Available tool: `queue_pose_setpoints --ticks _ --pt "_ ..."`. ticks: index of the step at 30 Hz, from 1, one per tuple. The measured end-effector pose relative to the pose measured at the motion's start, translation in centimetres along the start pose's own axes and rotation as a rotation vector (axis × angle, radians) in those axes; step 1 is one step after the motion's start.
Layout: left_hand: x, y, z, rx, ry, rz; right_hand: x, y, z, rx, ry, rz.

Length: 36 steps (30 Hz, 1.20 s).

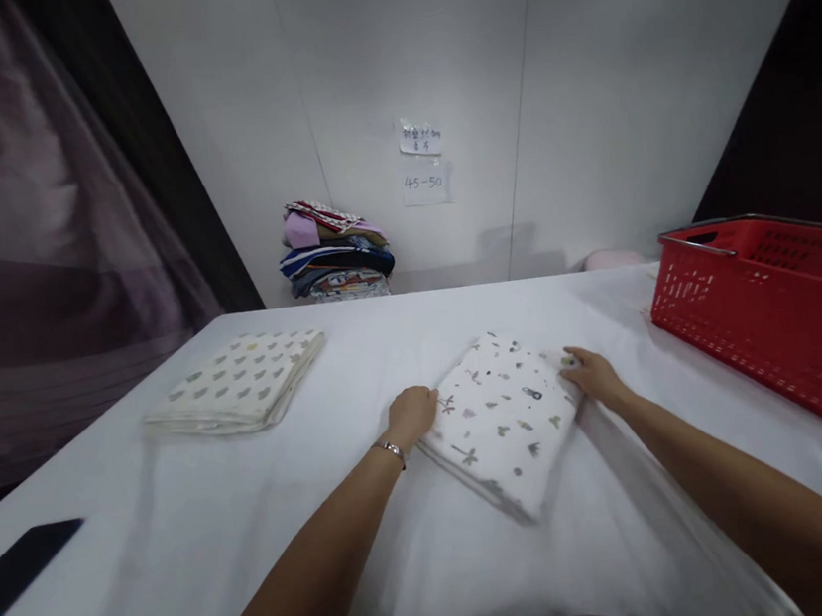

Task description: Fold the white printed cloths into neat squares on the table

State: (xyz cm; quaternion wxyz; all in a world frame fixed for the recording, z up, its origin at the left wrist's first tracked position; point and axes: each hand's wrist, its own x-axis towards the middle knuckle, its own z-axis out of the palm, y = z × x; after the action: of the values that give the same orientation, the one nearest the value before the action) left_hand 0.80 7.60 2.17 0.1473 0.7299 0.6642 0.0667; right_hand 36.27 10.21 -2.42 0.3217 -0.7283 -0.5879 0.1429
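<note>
While the fingers of the right hand (593, 377) pinch the right corner of a folded white cloth printed with small grey, brown and green motifs (503, 417), those of the left hand (413, 414) are curled closed on its left edge; that thumb is too hidden to tell its place. A silvery metal bracelet (390, 449) circles the left wrist.

The folded cloth lies between the hands, cornerwise to the person, on a table with a smooth white covering (185, 546). The step in hand looks like straightening or turning this layered bundle; from this hold, the next move seems to call for an even grip at both sides, so that the layers stay together.

Farther left lies a folded cream cloth with rows of grey-green shapes (240, 377), well apart from either hand. At right stands a red perforated plastic basket (773, 323); beyond the table, a stack of mixed coloured fabrics (336, 252) is against the wall.
</note>
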Motion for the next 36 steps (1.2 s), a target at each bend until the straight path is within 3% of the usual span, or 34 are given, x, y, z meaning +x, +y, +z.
queue_pose_setpoints --ticks 3,6,11,16,22,26,29,36 --pt "-2.4 1.5 0.8 -0.010 -0.051 0.038 3.6 -0.7 -0.2 -0.095 0.067 -0.043" --pt "-4.2 2.8 1.6 -0.026 -0.056 0.070 4.5 -1.9 0.9 -0.127 0.070 -0.132" --pt "-5.0 3.2 1.9 -0.022 -0.020 0.073 0.6 -6.6 4.6 -0.180 -0.084 -0.431" --pt "-5.3 3.2 2.2 0.051 0.040 0.113 -1.9 -12.2 7.3 -0.271 -0.309 -0.602" --pt "-5.8 3.2 3.0 0.053 0.093 0.150 -2.2 -13.7 9.0 -0.304 -0.336 -0.487" --pt "-5.6 2.8 3.3 0.004 0.092 0.159 -0.8 -13.6 7.9 -0.060 -0.314 -0.349" --pt "-5.6 2.6 3.2 -0.052 0.084 0.135 0.8 -14.2 6.9 -0.023 -0.293 -0.228" --pt "-5.9 2.0 2.9 -0.219 0.185 0.197 1.8 -16.6 7.1 -0.054 -0.494 -0.067"
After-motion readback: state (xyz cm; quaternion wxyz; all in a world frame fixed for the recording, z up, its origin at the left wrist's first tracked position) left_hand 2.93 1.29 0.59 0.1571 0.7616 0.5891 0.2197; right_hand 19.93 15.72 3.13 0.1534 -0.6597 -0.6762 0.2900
